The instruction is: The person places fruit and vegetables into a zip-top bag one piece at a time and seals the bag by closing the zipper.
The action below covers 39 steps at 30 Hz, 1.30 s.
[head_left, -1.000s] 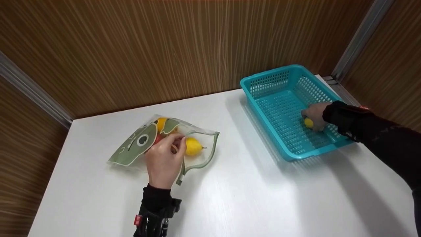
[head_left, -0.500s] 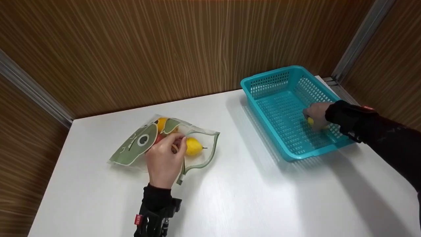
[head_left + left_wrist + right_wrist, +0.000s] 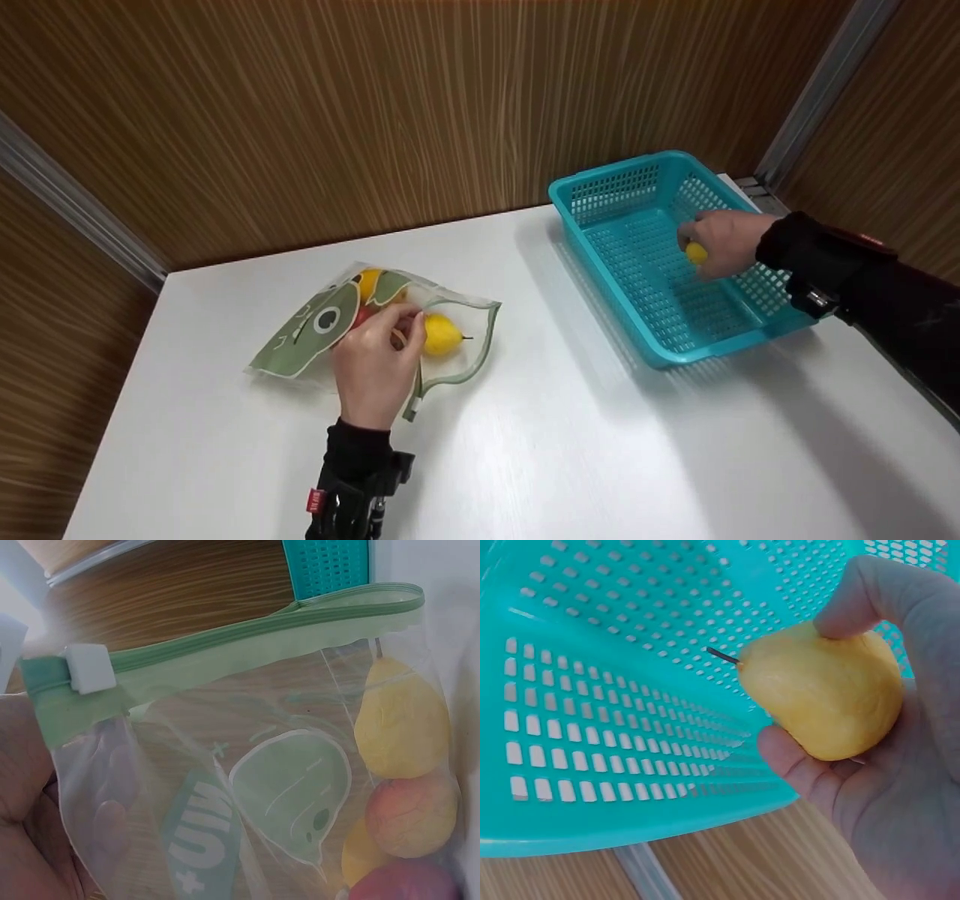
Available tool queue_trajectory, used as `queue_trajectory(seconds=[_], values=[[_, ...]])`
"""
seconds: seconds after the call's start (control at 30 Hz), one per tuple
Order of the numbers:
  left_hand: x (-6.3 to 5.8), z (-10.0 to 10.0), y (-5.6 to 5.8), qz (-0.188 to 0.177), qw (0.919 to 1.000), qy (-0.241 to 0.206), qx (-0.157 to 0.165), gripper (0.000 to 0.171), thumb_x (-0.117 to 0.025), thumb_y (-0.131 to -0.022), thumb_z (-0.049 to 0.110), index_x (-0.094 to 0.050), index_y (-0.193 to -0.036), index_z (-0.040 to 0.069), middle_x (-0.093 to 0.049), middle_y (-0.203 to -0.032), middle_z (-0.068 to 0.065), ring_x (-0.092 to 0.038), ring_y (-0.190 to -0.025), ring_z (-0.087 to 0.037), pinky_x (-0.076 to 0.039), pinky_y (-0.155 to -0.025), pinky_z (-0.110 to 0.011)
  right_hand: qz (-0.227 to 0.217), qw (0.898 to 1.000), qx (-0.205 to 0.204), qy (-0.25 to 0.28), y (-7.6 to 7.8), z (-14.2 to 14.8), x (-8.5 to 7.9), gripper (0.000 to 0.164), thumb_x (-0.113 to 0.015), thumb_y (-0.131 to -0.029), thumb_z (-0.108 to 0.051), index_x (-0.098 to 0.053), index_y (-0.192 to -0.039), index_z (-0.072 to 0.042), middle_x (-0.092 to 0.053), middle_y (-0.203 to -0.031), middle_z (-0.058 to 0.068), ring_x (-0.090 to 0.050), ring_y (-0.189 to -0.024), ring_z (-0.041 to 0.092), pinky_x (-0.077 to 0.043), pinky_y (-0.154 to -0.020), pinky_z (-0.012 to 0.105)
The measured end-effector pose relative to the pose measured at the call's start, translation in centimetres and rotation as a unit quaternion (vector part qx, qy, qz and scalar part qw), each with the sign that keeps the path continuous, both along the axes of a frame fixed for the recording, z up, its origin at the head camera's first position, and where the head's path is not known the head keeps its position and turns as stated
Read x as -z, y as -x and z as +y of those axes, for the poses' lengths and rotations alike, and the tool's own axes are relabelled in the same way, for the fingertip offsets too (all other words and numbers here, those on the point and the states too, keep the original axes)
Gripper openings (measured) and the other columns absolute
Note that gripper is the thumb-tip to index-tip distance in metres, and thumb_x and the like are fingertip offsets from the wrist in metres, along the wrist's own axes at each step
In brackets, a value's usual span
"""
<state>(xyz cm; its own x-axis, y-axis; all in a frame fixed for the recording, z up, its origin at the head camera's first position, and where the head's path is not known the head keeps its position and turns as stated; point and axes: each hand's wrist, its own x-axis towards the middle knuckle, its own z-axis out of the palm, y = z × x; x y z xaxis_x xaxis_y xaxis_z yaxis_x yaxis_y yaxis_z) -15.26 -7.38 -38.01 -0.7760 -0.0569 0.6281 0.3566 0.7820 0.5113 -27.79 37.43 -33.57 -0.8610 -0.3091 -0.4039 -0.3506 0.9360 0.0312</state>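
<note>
My right hand (image 3: 726,241) grips a yellow pear (image 3: 821,690) with a dark stem, thumb on one side and fingers curled round the other. Hand and pear are over the inside of the turquoise basket (image 3: 611,285). With thumb and fingertips, my left hand (image 3: 377,364) pinches the edge of a clear zip bag (image 3: 292,352) printed with a green animal face. Inside the bag, another yellow pear (image 3: 401,720) lies near the mouth, above a reddish-yellow fruit (image 3: 412,817) and a dark red one (image 3: 405,883). The white zip slider (image 3: 91,668) sits at one end of the green strip.
Both lie on a white table (image 3: 525,450), the bag at left and the basket at the back right. A wood-grain panel (image 3: 375,120) rises behind the table, with further panels at both sides.
My right hand has lifted the pear up from the basket's floor and moved slightly toward the back. The left hand and the bag have stayed in place.
</note>
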Motion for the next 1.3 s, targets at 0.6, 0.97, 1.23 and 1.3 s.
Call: queue_trajectory(seconds=[0.6,0.97,1.23,1.3], values=[[0.0,-0.2,0.2,-0.009,0.9999,-0.009,0.001,0.008,-0.070,-0.083,0.019,-0.072,-0.086,0.012,-0.069,-0.068,0.001,-0.061,-0.058,-0.010,-0.047,-0.054,-0.025,0.086,0.990,-0.082,0.071,-4.6,-8.2,-3.4,0.038,-0.067,-0.074,-0.022,-0.058,-0.111,-0.018,-0.052,-0.097,0.005,-0.048,-0.086,0.017,-0.045,-0.066,0.026],[-0.1,-0.2,0.3,-0.014,0.9999,-0.009,0.003,0.008,-0.070,-0.084,0.020,-0.073,-0.087,0.013,-0.070,-0.069,0.001,-0.061,-0.059,-0.010,-0.048,-0.055,-0.025,0.108,0.974,-0.154,0.124,-7.2,-13.0,-3.4,0.039,-0.068,-0.076,-0.025,-0.057,-0.113,-0.020,-0.053,-0.104,0.003,-0.047,-0.093,0.015,-0.045,-0.071,0.026],[-0.2,-0.4,0.2,-0.010,0.9999,-0.006,-0.007,0.008,-0.070,-0.084,0.021,-0.072,-0.086,0.014,-0.070,-0.068,0.002,-0.061,-0.058,-0.010,-0.047,-0.054,-0.025,0.151,0.954,-0.172,0.194,-9.1,-17.2,-3.1,0.041,-0.064,-0.075,-0.023,-0.056,-0.115,-0.023,-0.052,-0.104,0.000,-0.048,-0.092,0.012,-0.046,-0.071,0.024],[-0.2,-0.4,0.2,-0.012,0.9999,-0.006,-0.007,0.008,-0.070,-0.084,0.021,-0.072,-0.086,0.014,-0.070,-0.068,0.002,-0.062,-0.058,-0.010,-0.047,-0.054,-0.025,0.160,0.947,-0.177,0.216,-9.6,-18.3,-2.8,0.042,-0.063,-0.075,-0.022,-0.056,-0.116,-0.023,-0.052,-0.104,-0.001,-0.048,-0.090,0.011,-0.046,-0.072,0.023]])
